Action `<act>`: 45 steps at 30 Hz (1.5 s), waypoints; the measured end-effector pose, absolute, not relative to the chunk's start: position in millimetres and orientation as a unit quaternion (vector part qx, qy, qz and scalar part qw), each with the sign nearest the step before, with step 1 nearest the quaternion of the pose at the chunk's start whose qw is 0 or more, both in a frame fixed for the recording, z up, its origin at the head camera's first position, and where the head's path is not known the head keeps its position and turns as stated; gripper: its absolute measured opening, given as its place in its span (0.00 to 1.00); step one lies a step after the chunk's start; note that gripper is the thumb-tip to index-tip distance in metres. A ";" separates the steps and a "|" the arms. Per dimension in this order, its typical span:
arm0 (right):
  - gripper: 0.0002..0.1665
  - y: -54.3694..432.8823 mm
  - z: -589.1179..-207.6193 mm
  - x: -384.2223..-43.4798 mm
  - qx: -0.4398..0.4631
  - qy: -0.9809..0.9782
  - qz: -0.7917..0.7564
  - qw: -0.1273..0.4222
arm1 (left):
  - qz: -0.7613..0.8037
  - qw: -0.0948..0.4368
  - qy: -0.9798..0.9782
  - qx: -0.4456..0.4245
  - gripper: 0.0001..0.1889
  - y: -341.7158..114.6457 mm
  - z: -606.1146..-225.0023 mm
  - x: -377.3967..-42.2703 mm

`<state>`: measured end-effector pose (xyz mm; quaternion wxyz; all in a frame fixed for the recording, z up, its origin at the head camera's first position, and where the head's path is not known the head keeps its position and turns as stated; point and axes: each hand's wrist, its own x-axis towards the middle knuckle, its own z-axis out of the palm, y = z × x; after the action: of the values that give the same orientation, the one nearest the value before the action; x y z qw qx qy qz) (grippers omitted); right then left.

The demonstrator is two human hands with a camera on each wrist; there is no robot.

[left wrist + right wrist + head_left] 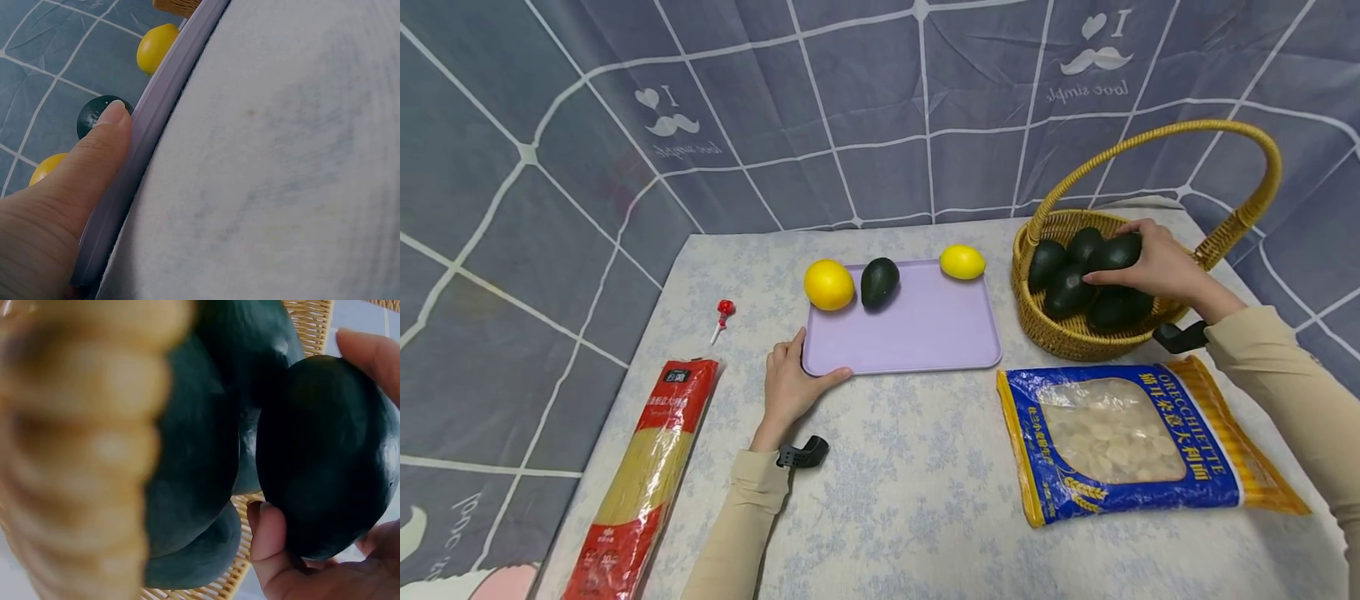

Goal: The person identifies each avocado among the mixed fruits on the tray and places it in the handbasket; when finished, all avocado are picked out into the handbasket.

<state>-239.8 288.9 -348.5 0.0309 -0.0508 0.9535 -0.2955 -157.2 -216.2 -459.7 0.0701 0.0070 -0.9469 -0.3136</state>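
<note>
A dark green avocado point(325, 456) is gripped between the thumb and fingers of my right hand point(1157, 271), over the wicker basket point(1052, 337). Several more avocados point(1067, 292) lie in the basket beneath and beside it. My left hand point(793, 383) touches the near left corner of a lilac tray point(910, 333). Its thumb point(103, 153) lies straight along the tray's front rim. At the tray's back left are a large yellow lemon-like fruit point(829, 285) and one avocado point(880, 283). A smaller lemon point(962, 262) sits at the back right corner.
The basket's tall arched handle point(1195, 127) rises beside my right arm. A blue and yellow orecchiette bag point(1127, 437) lies in front of the basket. At the left are a red spaghetti packet point(647, 475) and a red lollipop point(724, 312). Grey checked cloth point(880, 108) hangs behind.
</note>
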 end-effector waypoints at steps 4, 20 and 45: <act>0.57 291.9 -349.3 -240.8 -0.043 0.957 -0.283 0.040 | -0.315 0.071 -0.946 0.009 0.57 -216.0 -460.9 -157.2; 0.54 297.7 -346.5 -248.1 -0.071 0.968 -0.221 0.099 | -0.314 0.069 -0.947 0.011 0.57 -214.8 -460.7 -158.8; 0.53 290.8 -346.9 -261.0 -0.136 0.967 -0.162 0.140 | -0.309 0.069 -0.948 0.013 0.58 -214.8 -461.4 -159.3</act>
<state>-261.0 290.8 -346.9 0.1396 -0.1359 0.9673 -0.1621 -159.3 -214.8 -461.4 0.0687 0.0126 -0.9485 -0.3091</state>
